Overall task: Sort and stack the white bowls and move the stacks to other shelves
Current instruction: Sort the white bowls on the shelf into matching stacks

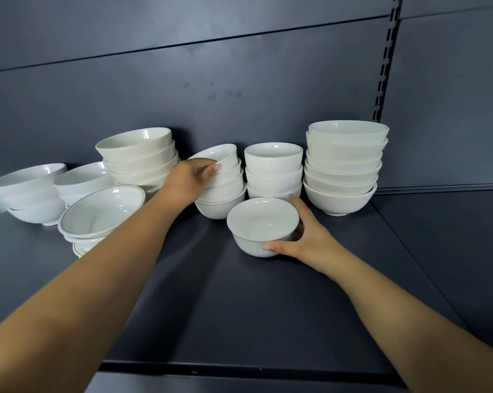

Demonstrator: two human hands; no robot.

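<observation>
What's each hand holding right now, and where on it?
The left hand grips the tilted top bowl of a stack by its left rim. The right hand holds the single bowl by its right side wall.

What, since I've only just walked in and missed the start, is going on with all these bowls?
A person is sorting white bowls on a dark shelf. Their left hand grips the tilted top bowl of a middle stack. Their right hand holds a single bowl low in front of the stacks; whether it rests on the shelf is unclear. More stacks stand along the back wall, and the tallest stack is at the right.
</observation>
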